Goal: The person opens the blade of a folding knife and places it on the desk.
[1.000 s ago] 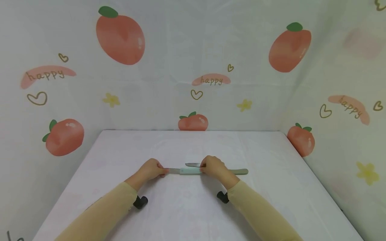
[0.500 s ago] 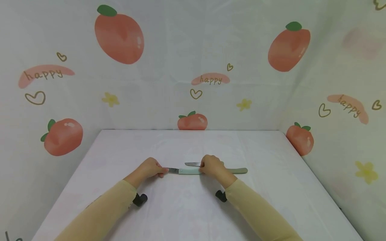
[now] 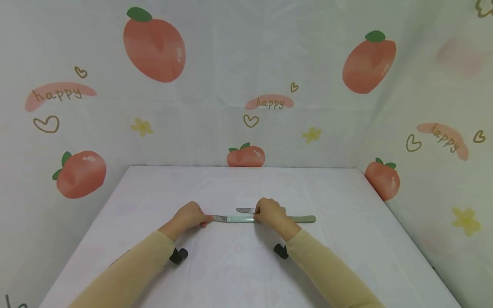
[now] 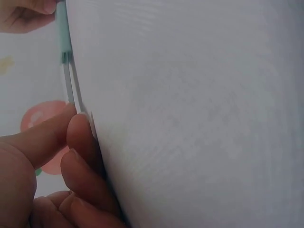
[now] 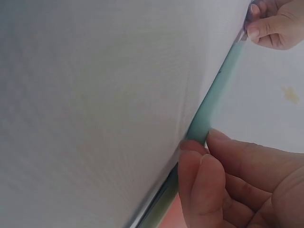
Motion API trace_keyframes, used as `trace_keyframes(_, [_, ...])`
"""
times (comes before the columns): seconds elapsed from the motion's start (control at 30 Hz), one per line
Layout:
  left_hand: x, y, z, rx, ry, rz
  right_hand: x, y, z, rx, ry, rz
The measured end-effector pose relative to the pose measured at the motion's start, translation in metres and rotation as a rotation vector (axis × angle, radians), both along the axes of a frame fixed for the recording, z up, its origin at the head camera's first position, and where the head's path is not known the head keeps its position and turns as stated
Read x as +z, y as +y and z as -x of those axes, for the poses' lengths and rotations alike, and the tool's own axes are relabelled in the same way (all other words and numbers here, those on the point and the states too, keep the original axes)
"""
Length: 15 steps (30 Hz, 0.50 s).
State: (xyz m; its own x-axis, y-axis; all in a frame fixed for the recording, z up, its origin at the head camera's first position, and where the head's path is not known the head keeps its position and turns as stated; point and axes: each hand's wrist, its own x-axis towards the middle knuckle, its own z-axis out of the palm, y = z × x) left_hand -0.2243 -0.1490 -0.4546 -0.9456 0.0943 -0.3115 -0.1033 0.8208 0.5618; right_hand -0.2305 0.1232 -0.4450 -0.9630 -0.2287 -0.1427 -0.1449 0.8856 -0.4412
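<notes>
Both hands hold a knife with a mint-green handle (image 3: 240, 219), which lies lengthwise from left to right. The left hand (image 3: 189, 214) pinches the tip end of its blade (image 3: 220, 218) between thumb and forefinger. At the other end, the right hand (image 3: 271, 212) pinches the end of the mint handle, also seen in the right wrist view. Just behind lies a second, smaller knife (image 3: 244, 210), its middle hidden by the right hand. An olive-green handle (image 3: 302, 219) sticks out to the right of the right hand; its other end is hidden.
A white-covered table (image 3: 231, 273) lies under the hands. A printed cloth (image 3: 200, 85) with fruit and "happy" designs hangs behind it and along both sides. Black wrist mounts (image 3: 179, 256) show below the sleeves.
Both hands have shifted very slightly left with the mint-handled knife, and the light on its blade differs. The smaller knife and the olive-green handle stay where they were.
</notes>
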Motion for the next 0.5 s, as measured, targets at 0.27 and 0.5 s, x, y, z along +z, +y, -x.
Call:
trace_keyframes(0.27, [-0.0012, 0.0008, 0.0006, 0.002, -0.006, 0.019, 0.0019, 0.0031, -0.0002, -0.034, -0.02, 0.005])
trace_keyframes(0.5, [0.0004, 0.0003, -0.0012, -0.014, 0.009, 0.017, 0.0079, 0.0091, -0.0016, -0.001, -0.003, 0.047])
